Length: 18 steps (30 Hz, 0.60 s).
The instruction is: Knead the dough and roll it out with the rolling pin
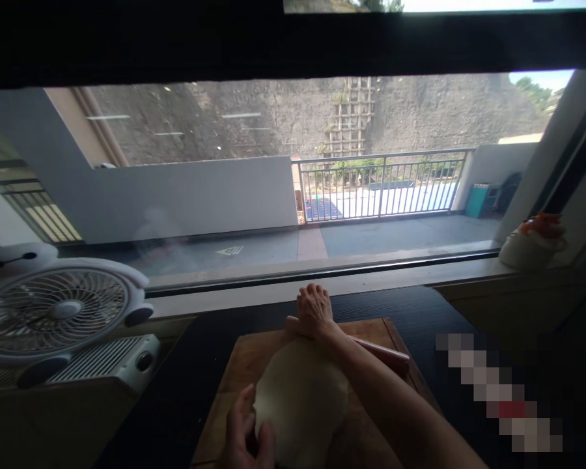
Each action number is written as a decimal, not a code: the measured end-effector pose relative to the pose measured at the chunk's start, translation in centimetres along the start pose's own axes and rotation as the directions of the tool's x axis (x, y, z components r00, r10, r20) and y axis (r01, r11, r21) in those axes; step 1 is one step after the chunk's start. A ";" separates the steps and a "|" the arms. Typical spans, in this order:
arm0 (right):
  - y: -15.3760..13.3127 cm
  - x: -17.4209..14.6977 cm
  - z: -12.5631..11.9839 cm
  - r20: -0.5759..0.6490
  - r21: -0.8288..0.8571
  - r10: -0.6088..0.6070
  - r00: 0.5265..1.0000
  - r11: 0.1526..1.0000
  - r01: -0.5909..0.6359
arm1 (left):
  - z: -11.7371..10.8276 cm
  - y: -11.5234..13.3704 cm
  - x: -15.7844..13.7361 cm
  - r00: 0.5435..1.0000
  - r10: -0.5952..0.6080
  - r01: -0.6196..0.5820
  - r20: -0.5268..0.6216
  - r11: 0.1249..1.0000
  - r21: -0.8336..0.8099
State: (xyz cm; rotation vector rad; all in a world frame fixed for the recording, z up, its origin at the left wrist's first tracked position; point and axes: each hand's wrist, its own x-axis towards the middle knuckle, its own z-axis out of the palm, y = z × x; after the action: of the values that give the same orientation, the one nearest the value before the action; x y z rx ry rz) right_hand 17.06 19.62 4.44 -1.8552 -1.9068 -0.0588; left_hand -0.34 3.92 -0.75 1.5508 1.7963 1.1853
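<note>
Dough (297, 391) is a thin, pale, roughly round sheet, lower centre of frame, flat on the wooden board (247, 358). Board sits on the black table (185, 391). Right hand (315, 307) is palm down on the pin (383, 355) at the dough's top edge, near the pin's left end, fingers bent; can't tell if they wrap it. Pin's reddish right end sticks out past the forearm, over the board's right part. Left hand (249, 430) is at the dough's left edge, bottom of frame, half curled, thumb and index apart, thumb over the sheet; can't tell if it pinches. Containers: white pot (525, 251) at far right, on the sill (224, 298), handle on its right side, red-orange mass (544, 223) at its mouth. Can't tell if that's contents or a lid. Teal bin (476, 200) is outside the window, right of the railing (381, 185); inside not visible. Left side: white fan (67, 309) with a slatted unit (112, 365) just below. Lower right has a pixelated patch (498, 394), unreadable.
</note>
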 end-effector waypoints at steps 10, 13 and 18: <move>6.2 -7.0 -3.3 0.090 -0.009 0.025 0.996 1.000 -0.024 | 3.5 6.9 7.9 0.978 0.000 -0.001 0.210 1.000 0.006; 7.5 -6.7 -5.6 0.091 0.019 0.060 0.994 0.998 -0.062 | 4.3 8.0 5.9 0.984 0.017 0.001 0.176 0.995 -0.098; 5.6 -8.0 -7.2 0.084 0.096 -0.109 0.990 0.990 0.101 | 2.5 4.0 0.8 0.985 -0.021 0.039 0.174 0.994 -0.101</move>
State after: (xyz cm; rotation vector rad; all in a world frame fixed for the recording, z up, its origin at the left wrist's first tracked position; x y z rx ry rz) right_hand 24.27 10.11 6.28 -1.7227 -2.0318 0.0768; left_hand 3.63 5.32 1.52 1.5126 1.6153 1.0776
